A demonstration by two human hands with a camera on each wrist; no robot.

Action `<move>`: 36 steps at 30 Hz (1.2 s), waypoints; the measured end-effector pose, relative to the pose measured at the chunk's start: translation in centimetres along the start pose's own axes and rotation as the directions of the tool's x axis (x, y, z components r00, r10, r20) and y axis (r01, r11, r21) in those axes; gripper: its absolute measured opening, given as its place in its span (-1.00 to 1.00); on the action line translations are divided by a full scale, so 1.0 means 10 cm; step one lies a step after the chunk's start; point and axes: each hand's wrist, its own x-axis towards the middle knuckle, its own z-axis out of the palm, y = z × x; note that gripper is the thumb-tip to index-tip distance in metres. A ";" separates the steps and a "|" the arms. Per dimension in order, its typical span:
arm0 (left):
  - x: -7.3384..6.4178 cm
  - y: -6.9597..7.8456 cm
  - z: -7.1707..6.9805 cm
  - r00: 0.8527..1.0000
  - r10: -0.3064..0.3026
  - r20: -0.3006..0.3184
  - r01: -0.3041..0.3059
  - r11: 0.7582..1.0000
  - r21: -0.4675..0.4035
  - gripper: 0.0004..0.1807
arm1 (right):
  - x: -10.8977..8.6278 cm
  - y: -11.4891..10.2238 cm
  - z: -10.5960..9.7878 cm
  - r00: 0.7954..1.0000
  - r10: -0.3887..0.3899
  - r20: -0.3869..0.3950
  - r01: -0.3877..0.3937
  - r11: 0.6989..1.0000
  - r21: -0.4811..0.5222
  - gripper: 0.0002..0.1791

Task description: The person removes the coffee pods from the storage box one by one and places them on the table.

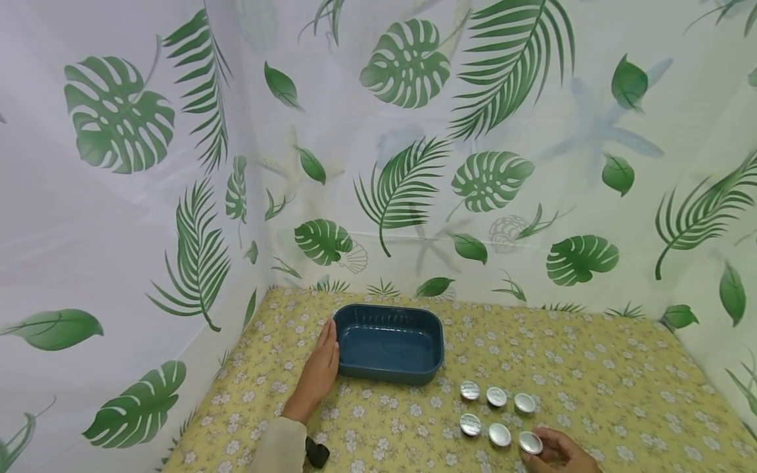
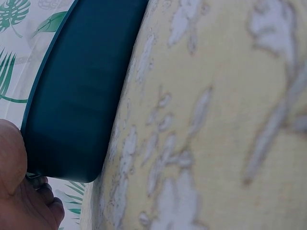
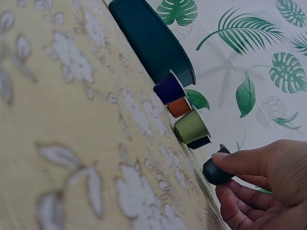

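Note:
A dark blue rectangular baking dish [image 1: 387,378] stands on the table. Along its left end lies my left hand [image 1: 321,365], its fingers fairly straight against the outer wall; the left wrist view shows that hand [image 2: 29,191] at the dish's corner. Several coffee capsules stand foil side up in two rows to the right of the dish. Between thumb and fingers my right hand [image 1: 558,452] pinches a dark coffee capsule [image 3: 217,171] at the near right end. Beside it are a green capsule [image 3: 192,127], an orange capsule [image 3: 179,107] and a purple capsule [image 3: 169,90].
A yellow flowered cloth [image 1: 378,420] covers the table. White sheeting [image 1: 331,197] with green leaf prints rises behind the table and along its left side. A black strap end [image 1: 317,453] hangs by my left wrist.

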 end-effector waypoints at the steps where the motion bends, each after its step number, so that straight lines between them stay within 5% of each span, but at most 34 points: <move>1: 0.00 0.00 0.00 1.000 -0.001 0.000 0.001 1.000 0.000 -0.35 | 0.01 0.01 0.00 1.000 0.002 0.009 -0.002 1.000 -0.007 0.06; 18: -0.02 0.00 0.00 1.000 -0.003 -0.001 0.003 1.000 -0.003 -0.35 | 0.11 -0.01 0.02 0.999 -0.004 0.047 0.008 0.997 -0.080 -0.06; 27: 0.01 0.01 -0.02 1.000 0.000 -0.006 0.000 1.000 -0.014 -0.37 | 0.12 -0.02 0.07 0.999 -0.021 -0.039 0.013 0.982 -0.187 -0.16; 36: 0.00 0.01 -0.01 1.000 0.006 0.007 -0.006 1.000 -0.013 -0.36 | 0.10 -0.03 0.00 0.995 0.016 0.094 -0.010 0.998 -0.068 0.06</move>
